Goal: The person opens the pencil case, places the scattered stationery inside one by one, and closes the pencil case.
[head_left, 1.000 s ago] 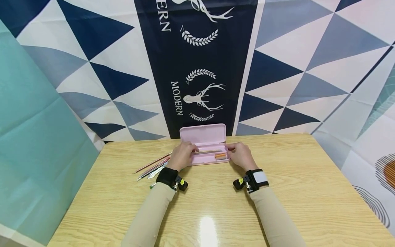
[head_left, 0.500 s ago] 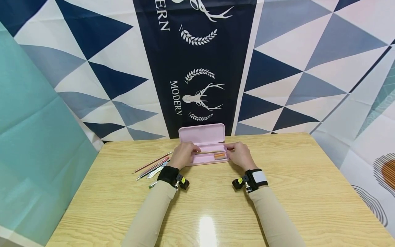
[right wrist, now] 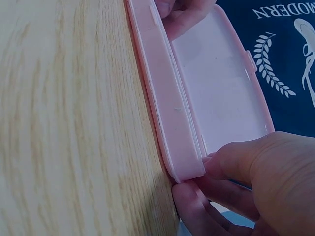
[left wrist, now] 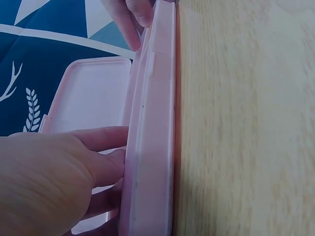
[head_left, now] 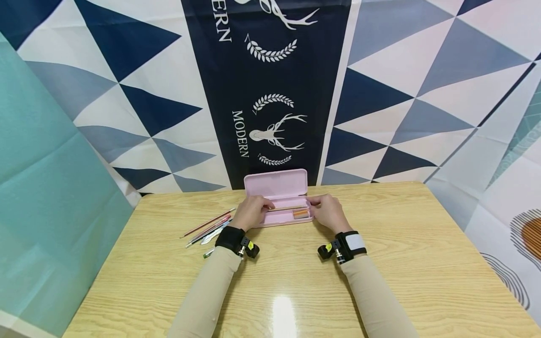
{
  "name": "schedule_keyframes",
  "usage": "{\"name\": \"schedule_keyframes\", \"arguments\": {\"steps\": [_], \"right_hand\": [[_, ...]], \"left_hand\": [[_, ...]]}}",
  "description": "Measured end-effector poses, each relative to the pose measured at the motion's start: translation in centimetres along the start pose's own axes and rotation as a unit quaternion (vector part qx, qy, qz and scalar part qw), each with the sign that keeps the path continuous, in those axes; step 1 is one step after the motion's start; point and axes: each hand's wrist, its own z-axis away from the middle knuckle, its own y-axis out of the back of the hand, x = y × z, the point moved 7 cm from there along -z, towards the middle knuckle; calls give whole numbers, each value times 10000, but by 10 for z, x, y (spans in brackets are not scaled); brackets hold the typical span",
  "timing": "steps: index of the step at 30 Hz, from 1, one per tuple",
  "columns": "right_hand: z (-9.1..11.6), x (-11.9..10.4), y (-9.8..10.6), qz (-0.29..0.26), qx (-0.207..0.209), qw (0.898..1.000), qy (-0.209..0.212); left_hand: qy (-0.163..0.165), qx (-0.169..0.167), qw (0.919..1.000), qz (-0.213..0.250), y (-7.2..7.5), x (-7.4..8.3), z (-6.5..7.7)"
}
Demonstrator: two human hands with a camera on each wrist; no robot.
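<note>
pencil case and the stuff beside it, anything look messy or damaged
Nothing looks spilled or broken. The pens and pencils left of the pink case lie in a loose, overlapping bunch, which looks untidy. Its front wall has small marks, possibly scuffs.

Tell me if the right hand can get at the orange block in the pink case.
Likely yes: the lid stands open, nothing seems to cover the orange block, and it lies near the right hand. That hand grips the pink case by its end, so would probably have to let go first.
</note>
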Motion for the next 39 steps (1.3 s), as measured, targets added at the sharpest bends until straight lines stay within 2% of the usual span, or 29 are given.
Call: {"name": "schedule_keyframes", "arguments": {"steps": [8, 26, 31, 39], "right_hand": [[0, 0, 0, -21, -3, 10000, -6], [2, 0, 1, -39, -26, 10000, -63], [2, 0, 0, -66, -48, 9999, -84], [1, -1, 0, -28, 3, 10000, 10]], "left_hand": [[223, -225, 9995, 32, -3, -2, -1], [203, -205, 9996, -46, -3, -1, 0], [168, -151, 9997, -63, 1, 0, 0], [61, -1, 9999, 98, 15, 6, -1]]}}
